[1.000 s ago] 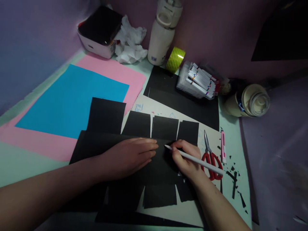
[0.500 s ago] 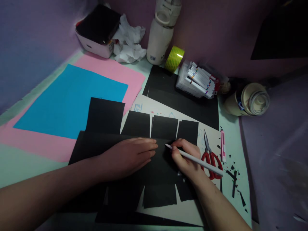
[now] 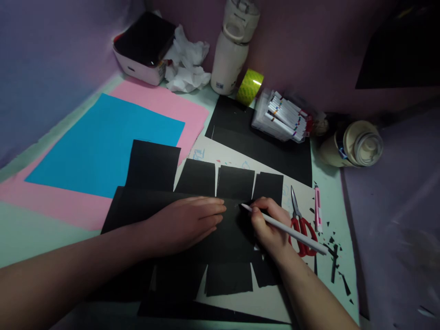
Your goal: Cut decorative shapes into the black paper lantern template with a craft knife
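Note:
A sheet of black card [image 3: 227, 243] cut into flaps along its far and near edges lies in front of me. My left hand [image 3: 192, 222] rests flat on it, fingers stretched out to the right. In my right hand [image 3: 273, 227] is a slim white pen [image 3: 292, 232], pinched near its tip. The tip meets the card just right of my left fingertips, beside a faint pale mark. Red-handled scissors [image 3: 302, 233] lie right of my right hand, partly covered by the pen. Under the black card shows a white sheet [image 3: 240, 307].
Blue paper [image 3: 103, 142] lies on pink paper [image 3: 79, 213] at the left. At the back stand a bottle [image 3: 228, 59], yellow tape [image 3: 250, 87] and a box of markers [image 3: 283, 117]. A pink cutter [image 3: 318, 208], black scraps [image 3: 334, 266] and a cup [image 3: 354, 144] are at the right.
The pen tip has shifted slightly right, and a faint pale mark now shows where it was. My left hand stays in place on the card.

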### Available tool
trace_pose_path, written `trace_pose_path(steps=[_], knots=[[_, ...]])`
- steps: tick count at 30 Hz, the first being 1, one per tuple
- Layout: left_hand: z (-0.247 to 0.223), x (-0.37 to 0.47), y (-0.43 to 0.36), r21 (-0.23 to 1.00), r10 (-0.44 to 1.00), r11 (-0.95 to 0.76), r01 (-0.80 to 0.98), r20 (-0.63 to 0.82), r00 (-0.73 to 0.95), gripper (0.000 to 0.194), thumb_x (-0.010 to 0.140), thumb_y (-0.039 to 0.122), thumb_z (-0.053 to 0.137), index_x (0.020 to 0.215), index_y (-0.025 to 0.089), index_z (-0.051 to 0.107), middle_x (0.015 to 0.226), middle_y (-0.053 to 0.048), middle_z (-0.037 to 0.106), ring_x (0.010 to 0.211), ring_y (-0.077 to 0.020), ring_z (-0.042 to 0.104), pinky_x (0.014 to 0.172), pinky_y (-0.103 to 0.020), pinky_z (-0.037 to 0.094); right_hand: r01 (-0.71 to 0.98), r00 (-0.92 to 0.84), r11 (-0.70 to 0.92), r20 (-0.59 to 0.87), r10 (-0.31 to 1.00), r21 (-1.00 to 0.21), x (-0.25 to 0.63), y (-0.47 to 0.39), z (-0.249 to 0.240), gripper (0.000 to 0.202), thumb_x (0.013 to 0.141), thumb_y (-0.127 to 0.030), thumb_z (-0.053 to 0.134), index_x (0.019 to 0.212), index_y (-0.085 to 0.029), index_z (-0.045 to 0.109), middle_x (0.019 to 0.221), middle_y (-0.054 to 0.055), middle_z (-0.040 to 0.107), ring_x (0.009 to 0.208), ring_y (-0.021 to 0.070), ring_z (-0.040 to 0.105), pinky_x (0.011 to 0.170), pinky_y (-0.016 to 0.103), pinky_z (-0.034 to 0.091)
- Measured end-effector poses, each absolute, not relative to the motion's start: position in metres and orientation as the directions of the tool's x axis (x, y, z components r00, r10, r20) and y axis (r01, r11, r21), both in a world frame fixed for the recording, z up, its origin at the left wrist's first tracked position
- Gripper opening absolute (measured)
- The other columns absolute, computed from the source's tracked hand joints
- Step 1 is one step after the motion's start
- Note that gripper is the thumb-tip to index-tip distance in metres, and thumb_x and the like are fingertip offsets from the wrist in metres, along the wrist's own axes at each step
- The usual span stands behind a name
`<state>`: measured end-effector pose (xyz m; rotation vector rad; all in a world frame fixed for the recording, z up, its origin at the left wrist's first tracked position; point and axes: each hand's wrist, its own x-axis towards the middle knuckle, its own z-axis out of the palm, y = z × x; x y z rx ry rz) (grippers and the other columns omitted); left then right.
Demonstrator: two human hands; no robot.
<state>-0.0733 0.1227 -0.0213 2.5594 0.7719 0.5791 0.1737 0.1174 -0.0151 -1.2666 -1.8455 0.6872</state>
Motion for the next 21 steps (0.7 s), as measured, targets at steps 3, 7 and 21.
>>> trace_pose_path(steps=[3, 7, 21], knots=[[-0.0219, -0.0732, 0.1228, 0.494, 0.591, -0.764, 0.416, 0.277, 0.757, 0.026, 0.100, 0.023, 0.047, 0.119, 0.016, 0.062, 0.131, -0.007, 0.064, 0.126, -0.0222, 0.057, 0.105, -0.039, 0.048, 0.503, -0.179, 0.357, 0.309, 0.934, -0.787, 0.1751, 0.1171, -0.0149, 0.013, 0.085, -0.011, 0.054, 0.076, -0.020, 0.055, 0.067, -0.002, 0.057, 0.059, 0.0117, 0.055, 0.056, 0.025, 0.043], [-0.0231, -0.0733, 0.1221, 0.497, 0.585, -0.766, 0.407, 0.278, 0.762, 0.026, 0.099, 0.022, 0.048, 0.120, 0.015, 0.061, 0.131, -0.008, 0.064, 0.127, -0.0228, 0.055, 0.106, -0.040, 0.047, 0.545, -0.226, 0.353, 0.272, 0.935, -0.760, 0.1752, 0.1175, -0.0148, 0.010, 0.085, -0.012, 0.056, 0.078, -0.020, 0.058, 0.066, -0.003, 0.058, 0.058, 0.0107, 0.055, 0.056, 0.024, 0.043], [-0.0214, -0.0729, 0.1218, 0.478, 0.588, -0.772, 0.420, 0.284, 0.758, 0.026, 0.099, 0.022, 0.047, 0.119, 0.014, 0.062, 0.130, -0.007, 0.064, 0.126, -0.0225, 0.056, 0.106, -0.039, 0.048, 0.576, -0.226, 0.317, 0.227, 0.947, -0.753, 0.1762, 0.1165, -0.0164, 0.009, 0.085, -0.014, 0.057, 0.079, -0.021, 0.058, 0.066, -0.004, 0.058, 0.058, 0.0101, 0.054, 0.057, 0.023, 0.042]])
